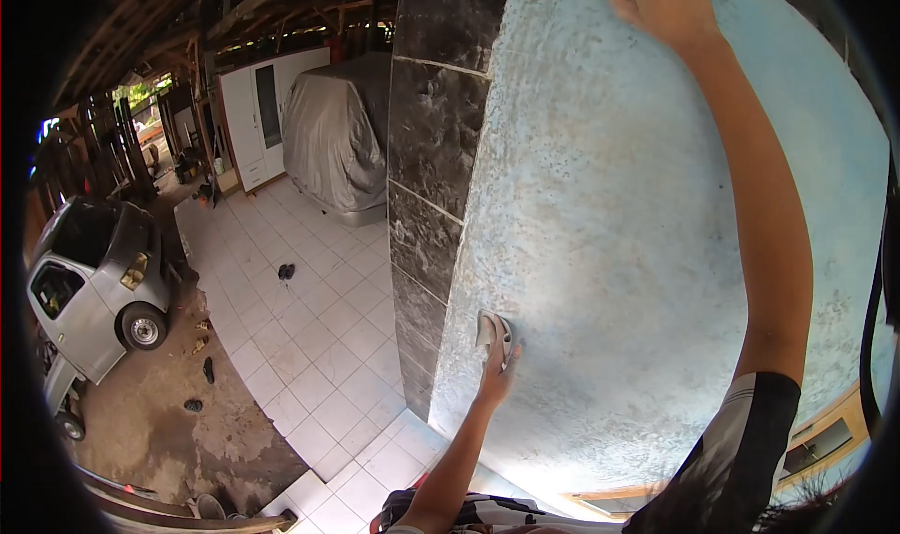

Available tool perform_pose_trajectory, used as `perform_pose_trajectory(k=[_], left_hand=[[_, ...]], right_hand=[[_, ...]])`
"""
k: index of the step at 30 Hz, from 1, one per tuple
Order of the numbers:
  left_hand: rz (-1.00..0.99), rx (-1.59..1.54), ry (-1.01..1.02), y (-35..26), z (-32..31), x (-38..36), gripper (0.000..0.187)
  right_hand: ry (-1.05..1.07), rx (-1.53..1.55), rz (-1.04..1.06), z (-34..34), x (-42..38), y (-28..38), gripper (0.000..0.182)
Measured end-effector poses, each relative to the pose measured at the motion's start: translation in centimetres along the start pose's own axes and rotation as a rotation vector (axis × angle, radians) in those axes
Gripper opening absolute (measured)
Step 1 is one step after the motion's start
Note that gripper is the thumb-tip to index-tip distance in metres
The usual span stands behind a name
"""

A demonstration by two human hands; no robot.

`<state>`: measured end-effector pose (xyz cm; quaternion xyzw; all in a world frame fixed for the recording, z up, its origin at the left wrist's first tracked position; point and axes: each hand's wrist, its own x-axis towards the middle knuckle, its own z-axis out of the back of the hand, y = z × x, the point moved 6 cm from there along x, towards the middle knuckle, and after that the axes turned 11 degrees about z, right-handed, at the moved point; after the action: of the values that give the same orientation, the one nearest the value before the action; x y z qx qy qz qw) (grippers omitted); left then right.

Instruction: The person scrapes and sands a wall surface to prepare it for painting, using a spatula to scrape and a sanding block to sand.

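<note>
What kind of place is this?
Probably a house's covered parking area: a silver van stands there, a grey cover drapes something car-shaped, and wooden beams run overhead.

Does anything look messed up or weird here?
Yes. The blue wall looks patchy, with grey smudges and a ragged edge beside the dark tiles, not evenly coloured. Sandals lie scattered on the ground, not lined up neatly.

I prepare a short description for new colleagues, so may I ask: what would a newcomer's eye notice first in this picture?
Probably the large, patchy pale-blue wall, which fills most of the right half. Low near its left edge, the left hand holds a grey pad against it, while the right hand is high at the top edge. Then the silver car at the far left.
</note>
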<state>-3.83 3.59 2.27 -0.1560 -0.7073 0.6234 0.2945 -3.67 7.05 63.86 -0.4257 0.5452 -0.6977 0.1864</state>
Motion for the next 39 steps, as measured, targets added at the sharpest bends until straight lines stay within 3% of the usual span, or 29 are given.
perform_pose_trajectory(k=[3, 5, 6, 8, 9, 11, 12, 14, 18, 19, 20, 21, 22, 23, 24, 26, 30, 33, 36, 38, 39], left_hand=[[0.040, -0.094, -0.027, -0.5, 0.0, -0.1, 0.075], [-0.028, -0.025, -0.073, -0.5, -0.1, 0.0, 0.072], [-0.030, -0.026, -0.075, -0.7, -0.3, 0.1, 0.072], [0.006, -0.022, -0.103, -0.8, -0.6, 0.2, 0.072], [0.007, -0.017, -0.101, -1.3, -0.8, 0.0, 0.072], [0.039, -0.038, -0.108, -2.2, -1.3, -0.2, 0.075], [0.041, -0.035, -0.112, -2.2, -1.9, -0.4, 0.075], [0.005, -0.169, -0.126, -2.4, -3.1, -0.7, 0.082], [0.141, -0.141, -0.105, -2.6, -5.0, -1.2, 0.104], [0.104, -0.051, -0.069, -2.6, -4.9, -0.7, 0.123], [0.104, -0.048, -0.070, -2.5, -4.9, -0.8, 0.123], [0.116, -0.052, -0.062, -2.5, -5.0, -0.8, 0.127], [0.128, -0.059, -0.053, -2.5, -5.3, -0.8, 0.131], [0.127, -0.056, -0.053, -2.6, -5.4, -0.8, 0.131], [0.091, -0.065, -0.056, -2.9, -5.4, -0.7, 0.135], [0.055, -0.070, -0.060, -3.1, -5.4, -0.6, 0.138], [0.093, 0.068, -0.105, -2.3, -5.9, -0.4, 0.140], [0.091, 0.072, -0.124, -2.0, -6.0, -0.2, 0.142], [0.102, 0.058, -0.120, -2.4, -6.0, -0.4, 0.142], [0.096, 0.058, -0.111, -2.1, -6.0, -0.3, 0.142], [0.113, 0.085, -0.111, -1.8, -6.1, -0.2, 0.144]], right_hand=[[0.041, -0.036, -0.062, 0.0, 0.3, 0.0, 0.040], [0.007, 0.041, 0.179, 0.0, 0.1, 0.9, 0.039], [0.005, 0.040, 0.180, 0.1, 0.2, 1.0, 0.039], [0.029, -0.053, -0.060, 0.3, 0.0, 0.0, 0.040], [0.030, -0.052, -0.065, 0.1, -0.3, -0.2, 0.040], [0.122, 0.019, 0.226, -1.0, -0.3, 1.2, 0.042], [0.118, 0.023, 0.224, -1.0, -0.2, 1.3, 0.042], [0.100, -0.032, -0.007, -0.6, -0.2, -0.1, 0.043], [0.023, 0.003, 0.150, -1.1, -0.2, 0.6, 0.043], [0.035, 0.051, 0.190, -1.2, -0.2, 0.6, 0.044], [0.050, 0.100, 0.227, -1.3, -0.3, 0.7, 0.044], [0.049, 0.099, 0.223, -0.9, -0.1, 1.0, 0.044], [0.057, 0.033, 0.083, -0.5, 0.2, 0.7, 0.043], [0.064, -0.032, -0.059, -0.2, 0.3, 0.1, 0.043], [0.063, -0.033, -0.064, -0.6, 0.0, -0.1, 0.043], [0.031, 0.143, 0.262, -1.4, -0.3, 1.4, 0.043], [-0.035, -0.010, 0.056, -0.9, -0.4, 0.6, 0.045], [-0.121, 0.035, 0.148, -0.6, -0.3, 1.1, 0.045], [-0.005, 0.107, 0.247, -0.5, 0.1, 1.7, 0.043], [0.269, -0.065, -0.108, -0.6, 0.5, 0.1, 0.044], [0.271, -0.063, -0.111, -1.2, 0.2, 0.3, 0.044]])
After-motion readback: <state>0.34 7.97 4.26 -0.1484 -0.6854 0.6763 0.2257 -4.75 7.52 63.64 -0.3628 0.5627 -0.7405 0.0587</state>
